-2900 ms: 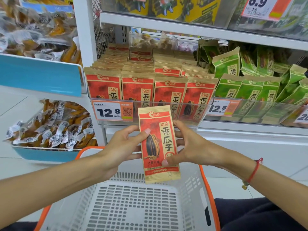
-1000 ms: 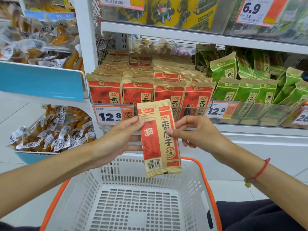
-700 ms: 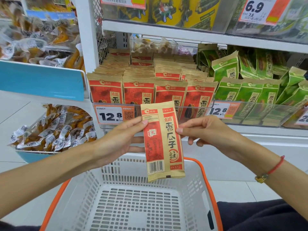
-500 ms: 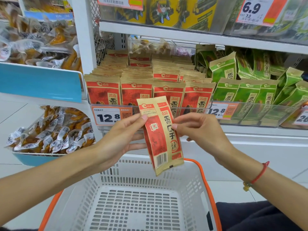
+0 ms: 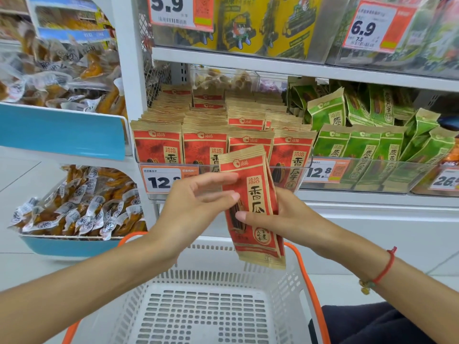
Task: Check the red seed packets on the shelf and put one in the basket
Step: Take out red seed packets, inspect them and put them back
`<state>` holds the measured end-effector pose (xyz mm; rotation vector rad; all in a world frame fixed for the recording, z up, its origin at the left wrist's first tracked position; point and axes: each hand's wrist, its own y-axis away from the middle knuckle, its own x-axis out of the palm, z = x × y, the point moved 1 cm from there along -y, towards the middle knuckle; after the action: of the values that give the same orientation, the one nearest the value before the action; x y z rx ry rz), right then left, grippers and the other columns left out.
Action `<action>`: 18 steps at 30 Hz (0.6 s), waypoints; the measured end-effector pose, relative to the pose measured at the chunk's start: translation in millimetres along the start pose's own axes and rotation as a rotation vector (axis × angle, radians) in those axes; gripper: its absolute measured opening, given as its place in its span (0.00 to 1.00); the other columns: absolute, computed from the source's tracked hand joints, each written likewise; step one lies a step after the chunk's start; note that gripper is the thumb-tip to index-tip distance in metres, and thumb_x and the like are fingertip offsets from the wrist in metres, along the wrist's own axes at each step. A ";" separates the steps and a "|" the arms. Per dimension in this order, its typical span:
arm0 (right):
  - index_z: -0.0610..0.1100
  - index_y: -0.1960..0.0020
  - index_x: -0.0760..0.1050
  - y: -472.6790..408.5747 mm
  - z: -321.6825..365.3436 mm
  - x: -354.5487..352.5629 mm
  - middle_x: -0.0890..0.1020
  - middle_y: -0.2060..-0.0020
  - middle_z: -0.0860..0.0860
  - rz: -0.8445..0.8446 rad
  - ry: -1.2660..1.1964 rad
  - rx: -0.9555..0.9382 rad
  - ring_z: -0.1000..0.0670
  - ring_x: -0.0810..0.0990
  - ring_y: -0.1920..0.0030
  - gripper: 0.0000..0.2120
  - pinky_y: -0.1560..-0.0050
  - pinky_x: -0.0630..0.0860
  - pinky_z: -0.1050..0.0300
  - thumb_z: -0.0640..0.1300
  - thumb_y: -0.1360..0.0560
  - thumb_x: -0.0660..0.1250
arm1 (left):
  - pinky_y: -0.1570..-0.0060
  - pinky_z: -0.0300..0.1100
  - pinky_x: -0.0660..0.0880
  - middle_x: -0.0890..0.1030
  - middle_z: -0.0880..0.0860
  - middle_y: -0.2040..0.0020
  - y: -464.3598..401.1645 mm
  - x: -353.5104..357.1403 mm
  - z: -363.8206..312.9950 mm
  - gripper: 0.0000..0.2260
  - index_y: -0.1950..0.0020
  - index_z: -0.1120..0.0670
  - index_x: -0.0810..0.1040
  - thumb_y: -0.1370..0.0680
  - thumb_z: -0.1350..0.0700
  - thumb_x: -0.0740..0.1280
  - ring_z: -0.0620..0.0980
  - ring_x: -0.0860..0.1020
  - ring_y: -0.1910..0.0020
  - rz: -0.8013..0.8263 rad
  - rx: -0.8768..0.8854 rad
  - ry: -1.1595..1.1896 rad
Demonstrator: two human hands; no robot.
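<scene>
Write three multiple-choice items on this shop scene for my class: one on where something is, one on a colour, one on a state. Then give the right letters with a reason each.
1. Where is the held red seed packet?
A. above the basket
B. on the floor
C. on the top shelf

2. What colour is the basket rim?
A. blue
B. orange
C. black

3. What state is the basket in?
A. holds a packet
B. empty
C. overturned

Answers:
1 A, the packet hangs over the basket's far edge.
2 B, the rim shows orange.
3 B, only its bare white grid shows, while the right hand grips the packet and the left hand's fingertips reach to its edge.
</scene>
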<state>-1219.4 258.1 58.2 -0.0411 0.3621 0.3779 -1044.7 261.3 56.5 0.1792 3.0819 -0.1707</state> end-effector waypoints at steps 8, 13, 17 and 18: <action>0.56 0.44 0.72 -5.3 19.2 -28.7 0.84 0.56 0.62 -0.144 0.033 -0.179 0.60 0.83 0.54 0.20 0.59 0.78 0.68 0.42 0.31 0.74 | 0.51 0.29 0.72 0.81 0.35 0.47 -21.0 -10.5 -4.2 0.16 0.41 0.41 0.76 0.28 0.48 0.71 0.31 0.78 0.48 0.109 0.014 -0.162; 0.49 0.36 0.69 -23.0 47.5 -51.9 0.84 0.50 0.55 -0.174 0.056 -0.309 0.57 0.83 0.50 0.23 0.55 0.79 0.65 0.45 0.29 0.69 | 0.51 0.29 0.77 0.83 0.40 0.49 -44.0 -12.6 -45.4 0.13 0.43 0.44 0.78 0.26 0.52 0.70 0.35 0.81 0.51 0.064 0.267 -0.198; 0.52 0.39 0.72 -44.4 88.4 -76.2 0.84 0.51 0.59 -0.175 0.100 -0.401 0.59 0.83 0.50 0.17 0.54 0.79 0.64 0.50 0.27 0.64 | 0.40 0.39 0.75 0.81 0.43 0.42 -72.7 -14.5 -87.4 0.15 0.34 0.48 0.75 0.20 0.54 0.65 0.39 0.79 0.43 0.071 0.469 -0.343; 0.53 0.39 0.72 -50.1 96.5 -81.9 0.84 0.50 0.60 -0.206 0.159 -0.424 0.57 0.82 0.48 0.17 0.50 0.79 0.62 0.52 0.28 0.63 | 0.40 0.38 0.74 0.81 0.44 0.43 -79.8 -15.3 -95.0 0.13 0.35 0.48 0.75 0.19 0.56 0.64 0.40 0.79 0.43 0.063 0.514 -0.360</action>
<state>-1239.3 192.9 176.0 -0.5212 0.4252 0.2423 -1043.1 191.5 160.2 0.2315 2.6100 -0.8834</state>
